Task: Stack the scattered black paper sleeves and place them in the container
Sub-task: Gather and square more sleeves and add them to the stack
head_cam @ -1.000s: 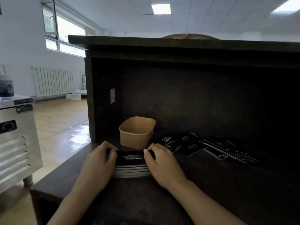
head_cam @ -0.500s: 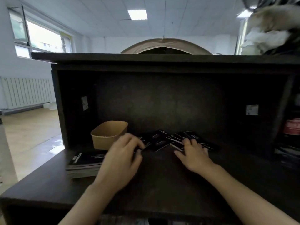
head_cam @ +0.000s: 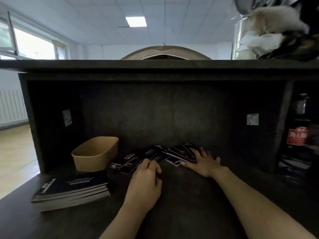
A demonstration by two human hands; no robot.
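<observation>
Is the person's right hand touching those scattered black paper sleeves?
Touching. The head view shows the right hand lying flat, fingers spread, on the scattered black paper sleeves.

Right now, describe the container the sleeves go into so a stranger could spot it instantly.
Look inside the dark shelf unit, at its left end on the lower surface. There stands a tan paper tub, open-topped and empty, behind a stack of black booklets. It is the only light brown thing among black items.

We list, left of the hands, a pile of black booklets [head_cam: 71, 191] lying flat on the dark counter [head_cam: 189, 204]; far right of them, a dark bottle with red label [head_cam: 298, 133]; above, a shelf top [head_cam: 155, 66].
</observation>
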